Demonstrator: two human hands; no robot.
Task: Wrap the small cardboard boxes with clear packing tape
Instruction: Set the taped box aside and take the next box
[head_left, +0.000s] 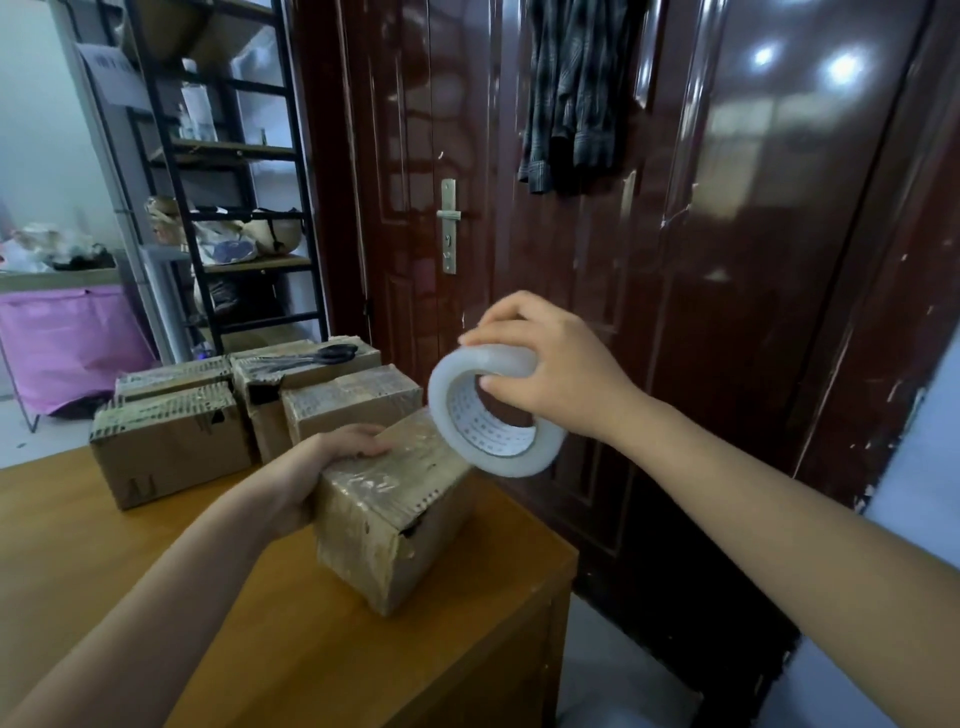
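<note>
A small cardboard box (387, 519), its top glossy with clear tape, stands near the right edge of the wooden table (218, 613). My left hand (332, 457) grips the box along its upper left side. My right hand (545, 364) holds a roll of clear packing tape (493, 410) just above the box's far right corner, thumb inside the core and fingers over the rim. The roll's lower edge nearly touches the box.
Several more cardboard boxes (171, 447) are grouped at the table's far side, with black scissors (317, 356) lying on top of one. A dark red door (571, 208) stands close behind. A black shelf rack (228, 208) and a pink bin (67, 348) are at the left.
</note>
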